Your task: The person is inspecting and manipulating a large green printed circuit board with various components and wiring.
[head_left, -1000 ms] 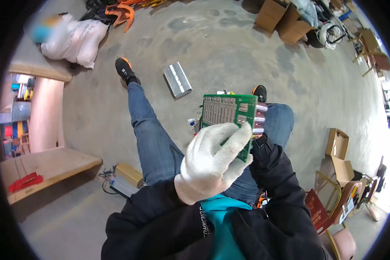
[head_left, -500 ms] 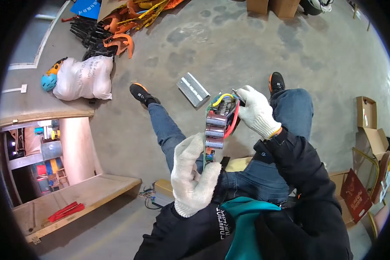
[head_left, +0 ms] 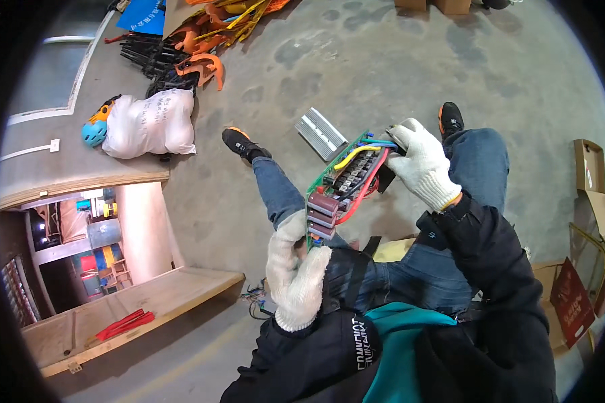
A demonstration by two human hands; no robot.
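Note:
A green circuit board (head_left: 310, 190) is held up in the air between my two gloved hands, tilted with its far end toward the right. Several purple-brown capacitors (head_left: 323, 213) stand near its close end, and yellow, blue and red wires (head_left: 360, 205) run along it. My left hand (head_left: 294, 272), in a white knit glove, pinches the near end between thumb and fingers. At the far end my right hand (head_left: 420, 163), gloved too, closes around the edge by the wires; its fingertips are partly hidden. Beyond the board, a silver finned metal case (head_left: 321, 133) lies on the floor.
White sacks (head_left: 151, 123), a blue helmet (head_left: 95, 133) and orange plastic parts (head_left: 203, 67) lie at the far left. A wooden bench (head_left: 195, 287) with red strips (head_left: 125, 324) stands at left. Cardboard boxes (head_left: 590, 168) are at right. My legs (head_left: 275, 188) spread around the work.
The board has turned to show more of its component side, its far end swinging right. My right hand has moved slightly right with it; the left keeps its pinch. The whole view has shifted.

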